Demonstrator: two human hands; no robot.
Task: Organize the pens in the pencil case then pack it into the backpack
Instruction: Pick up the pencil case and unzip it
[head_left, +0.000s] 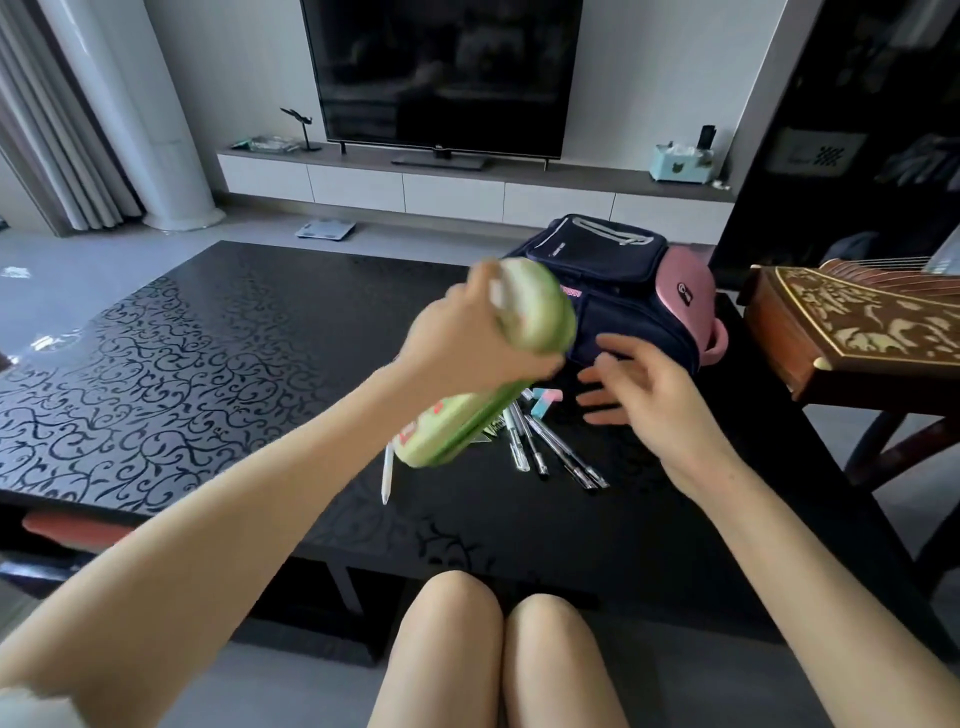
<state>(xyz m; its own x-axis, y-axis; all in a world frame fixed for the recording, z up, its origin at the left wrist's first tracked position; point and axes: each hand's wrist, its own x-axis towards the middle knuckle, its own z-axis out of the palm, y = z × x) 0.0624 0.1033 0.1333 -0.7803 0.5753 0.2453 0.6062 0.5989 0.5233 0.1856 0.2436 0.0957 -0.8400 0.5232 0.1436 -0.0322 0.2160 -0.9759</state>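
Note:
My left hand (470, 338) grips a light green pencil case (535, 306) and holds it tilted in the air above the black table (208, 364). Its lower end (447, 431) hangs over several pens (540, 447) lying loose on the table, with one white pen (387, 475) apart to the left. My right hand (636, 387) hovers open with spread fingers just right of the case, above the pens. A navy and pink backpack (623, 291) lies on the table behind both hands. Small pastel erasers (548, 402) sit by the pens.
A carved wooden zither (857, 322) stands on a stand at the right, close to the table edge. A TV (441, 73) and a low white cabinet (457, 192) are at the back. My knees (498, 654) are under the table's near edge.

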